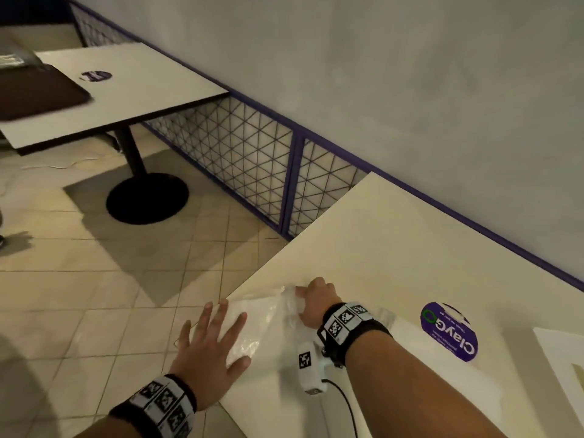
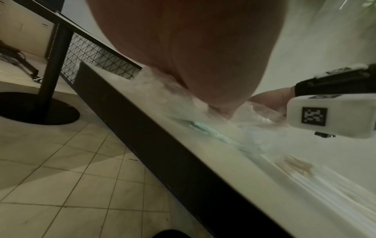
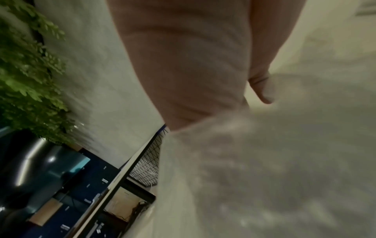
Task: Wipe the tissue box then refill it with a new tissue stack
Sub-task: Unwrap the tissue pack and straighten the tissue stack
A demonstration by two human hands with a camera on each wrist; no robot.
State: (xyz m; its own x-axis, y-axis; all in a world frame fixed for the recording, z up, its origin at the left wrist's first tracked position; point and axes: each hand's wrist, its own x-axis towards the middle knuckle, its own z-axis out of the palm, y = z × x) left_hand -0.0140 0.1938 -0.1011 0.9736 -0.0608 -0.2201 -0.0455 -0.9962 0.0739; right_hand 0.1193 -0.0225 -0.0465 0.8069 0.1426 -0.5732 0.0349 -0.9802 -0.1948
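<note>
Carrying everything, a cream bench (image 1: 395, 248) runs under both hands. Plastic-wrapped tissue pack (image 1: 262, 324): lying at the bench's near-left corner, directly beneath the left hand and just left of the right. Left hand (image 1: 208, 346): fingers spread flat, pressing on the pack. Right hand (image 1: 316, 300): fingers bunched on the crinkled wrapper end. Purple round sticker (image 1: 448, 331): right of the right wrist.

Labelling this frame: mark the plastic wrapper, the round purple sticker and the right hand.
plastic wrapper (image 1: 252, 327), head view, flat clear middle part.
round purple sticker (image 1: 448, 331), head view, centre of the disc.
right hand (image 1: 316, 300), head view, back of the hand gripping the wrapper.
</note>
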